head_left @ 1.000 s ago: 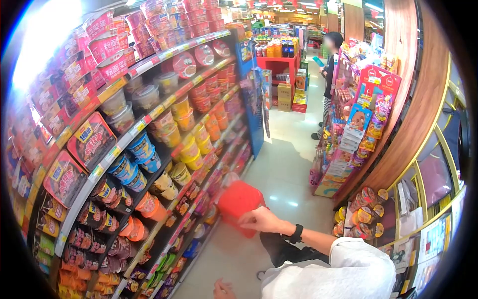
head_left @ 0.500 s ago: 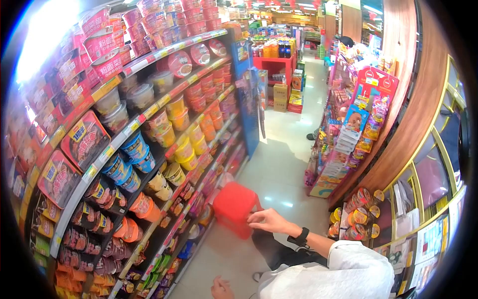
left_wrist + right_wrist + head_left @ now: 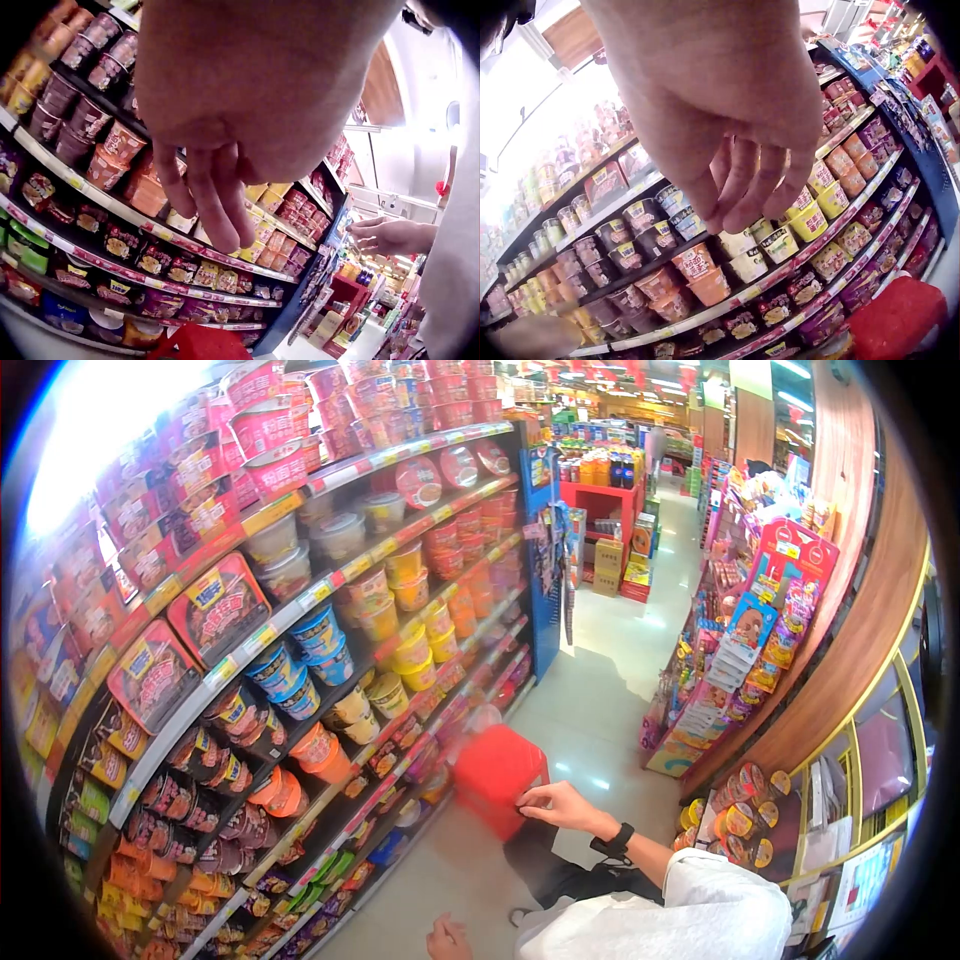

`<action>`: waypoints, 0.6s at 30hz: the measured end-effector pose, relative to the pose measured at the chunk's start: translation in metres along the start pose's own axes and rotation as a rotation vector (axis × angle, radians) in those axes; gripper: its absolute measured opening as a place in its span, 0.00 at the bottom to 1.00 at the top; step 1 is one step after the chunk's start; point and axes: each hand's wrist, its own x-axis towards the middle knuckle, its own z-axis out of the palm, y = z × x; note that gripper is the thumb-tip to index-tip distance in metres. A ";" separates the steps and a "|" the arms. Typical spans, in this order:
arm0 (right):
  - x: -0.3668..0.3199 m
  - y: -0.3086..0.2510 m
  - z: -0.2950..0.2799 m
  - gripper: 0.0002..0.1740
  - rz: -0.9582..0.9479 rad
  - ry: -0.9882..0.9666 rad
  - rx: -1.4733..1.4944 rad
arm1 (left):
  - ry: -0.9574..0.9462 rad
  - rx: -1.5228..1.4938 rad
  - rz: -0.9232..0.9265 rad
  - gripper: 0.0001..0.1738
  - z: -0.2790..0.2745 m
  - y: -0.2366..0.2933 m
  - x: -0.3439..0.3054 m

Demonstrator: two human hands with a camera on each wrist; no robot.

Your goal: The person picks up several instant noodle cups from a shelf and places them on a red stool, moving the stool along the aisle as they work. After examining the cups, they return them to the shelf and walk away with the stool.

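Observation:
My right hand (image 3: 565, 807), a black band on its wrist, hovers over the aisle with loosely bent fingers and nothing in them. In the head view it overlaps the edge of a red plastic stool (image 3: 498, 760) standing on the floor beside the shelves. My left hand (image 3: 447, 938) hangs low at the bottom of the head view, empty too; its fingers (image 3: 214, 199) droop loosely in the left wrist view. Both hands are apart from the shelf goods. Closest along the shelves are orange noodle tubs (image 3: 320, 750), blue tubs (image 3: 285, 675) and yellow tubs (image 3: 412, 650).
Long shelves of instant noodles (image 3: 220, 600) line the left side. To the right stand a snack rack (image 3: 745, 630) and a low pile of noodle cups (image 3: 740, 815). A blue shelf end panel (image 3: 545, 600) and cardboard boxes (image 3: 608, 565) lie further along the tiled aisle (image 3: 610, 660).
The head view has swung left, so shelves and stool shift right in it. The person further down the aisle is now mostly hidden behind the snack rack. Both hands stay empty.

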 end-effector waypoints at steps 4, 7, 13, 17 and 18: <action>0.007 -0.006 0.008 0.11 -0.049 -0.004 0.031 | 0.013 0.008 0.007 0.15 -0.007 0.000 -0.007; 0.011 -0.014 0.013 0.11 -0.062 -0.017 0.030 | 0.034 0.042 -0.017 0.15 -0.004 -0.016 -0.015; 0.020 -0.020 0.014 0.09 -0.001 -0.065 -0.012 | 0.060 -0.055 -0.032 0.14 -0.006 -0.016 -0.019; 0.019 -0.012 0.015 0.09 -0.022 -0.056 0.022 | 0.044 -0.036 -0.033 0.14 -0.002 -0.018 -0.020; 0.018 -0.010 0.015 0.09 -0.050 -0.049 0.021 | 0.036 -0.029 -0.041 0.14 -0.003 -0.018 -0.021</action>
